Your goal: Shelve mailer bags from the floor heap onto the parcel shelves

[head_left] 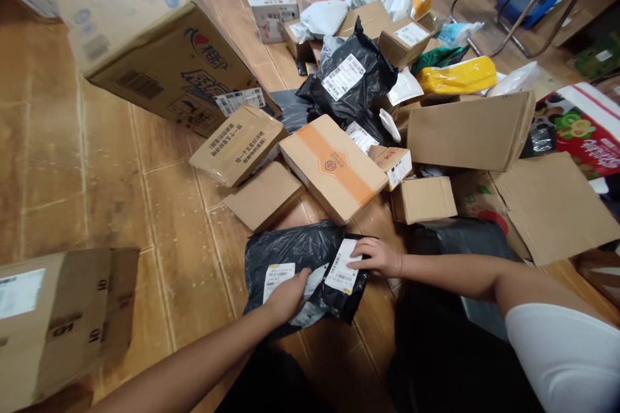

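Note:
My left hand (287, 298) is closed on a light grey plastic parcel (316, 281), thumb on top and fingers hidden beneath. Under it lies a large black plastic mailer (285, 245) bearing a white label. To the right, a small black plastic parcel (347, 300) with a white shipping label overlaps the grey one. My right hand (378, 257) grips this small parcel by its right edge, fingers bent over the label. Just beyond my hands rest a flat carton with an orange band (334, 168) and a plain brown box (266, 197).
A big carton (145, 32) stands tilted at the upper left, and another carton (72, 316) at the lower left. Ahead are piled bags and boxes, among them a black bag (353, 71) and a yellow bag (458, 75). Metal chair legs (513, 32) stand upper right.

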Available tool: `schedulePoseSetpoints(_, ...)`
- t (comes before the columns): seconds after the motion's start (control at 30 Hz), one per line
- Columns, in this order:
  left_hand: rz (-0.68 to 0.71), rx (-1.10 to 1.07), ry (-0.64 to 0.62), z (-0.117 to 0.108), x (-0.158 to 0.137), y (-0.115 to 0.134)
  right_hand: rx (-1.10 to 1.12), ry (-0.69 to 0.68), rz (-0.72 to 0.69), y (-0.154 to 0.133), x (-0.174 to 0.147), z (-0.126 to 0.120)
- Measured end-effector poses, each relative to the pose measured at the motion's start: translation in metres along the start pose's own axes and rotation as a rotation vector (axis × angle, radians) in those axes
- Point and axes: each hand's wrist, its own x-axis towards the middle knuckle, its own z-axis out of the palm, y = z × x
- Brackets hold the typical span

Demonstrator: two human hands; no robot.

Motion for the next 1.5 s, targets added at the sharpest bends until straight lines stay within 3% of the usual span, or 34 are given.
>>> schedulePoseSetpoints(0.1,0.043,-0.301,-0.175,-0.016,-0.004,0.001,0.139,0.077,0.233,-0.006,-0.005,0.0)
schedulePoseSetpoints(0.17,-0.011,-0.633,-0.155,-0.023,-0.016,-0.006,0.197,0.129,0.397,-0.012,-0.009,-0.004)
schedulePoseSetpoints(0.27,-0.193,-1.052,0.111,-0.021,-0.032,-0.024,0.21,0.168,0.557,-0.022,-0.011,-0.012)
schedulePoseSetpoints(0.37,-0.307,-1.218,0.322,-0.008,-0.034,-0.041,0.199,0.163,0.63,-0.029,-0.002,-0.014)
schedulePoseSetpoints(0.43,-0.336,-1.247,0.383,-0.002,-0.028,-0.048,0.215,0.149,0.606,-0.033,0.017,-0.012)
schedulePoseSetpoints(0.6,-0.357,-1.075,0.578,-0.001,-0.018,-0.054,0.194,0.112,0.332,-0.032,0.092,0.0)
schedulePoseSetpoints(0.73,-0.297,-0.986,0.601,-0.012,-0.023,-0.054,0.149,0.232,0.344,-0.022,0.131,0.006)
schedulePoseSetpoints(0.8,-0.255,-0.858,0.558,-0.027,-0.027,-0.056,0.143,0.262,0.305,-0.019,0.132,0.007)
schedulePoseSetpoints(0.93,-0.138,-0.695,0.39,-0.071,-0.027,-0.059,0.097,0.213,0.095,-0.02,0.112,0.011)
schedulePoseSetpoints(1.0,-0.073,-0.624,0.297,-0.088,-0.022,-0.06,0.073,0.158,-0.036,-0.02,0.101,0.019)
schedulePoseSetpoints(1.07,-0.046,-0.566,0.292,-0.095,-0.017,-0.064,0.045,0.05,-0.168,-0.016,0.092,0.031)
schedulePoseSetpoints(1.17,-0.214,-0.572,0.545,-0.083,-0.02,-0.074,-0.02,-0.099,-0.274,-0.009,0.081,0.047)
schedulePoseSetpoints(1.23,-0.35,-0.6,0.685,-0.063,-0.031,-0.081,-0.041,-0.087,-0.247,-0.007,0.075,0.053)
schedulePoseSetpoints(1.3,-0.384,-0.689,0.647,-0.04,-0.045,-0.085,-0.036,-0.015,-0.193,-0.012,0.072,0.057)
schedulePoseSetpoints(1.4,-0.319,-0.903,0.534,-0.012,-0.058,-0.084,-0.08,0.045,-0.138,-0.03,0.077,0.072)
schedulePoseSetpoints(1.5,-0.378,-1.123,0.586,-0.002,-0.058,-0.076,-0.214,-0.073,-0.087,-0.047,0.087,0.102)
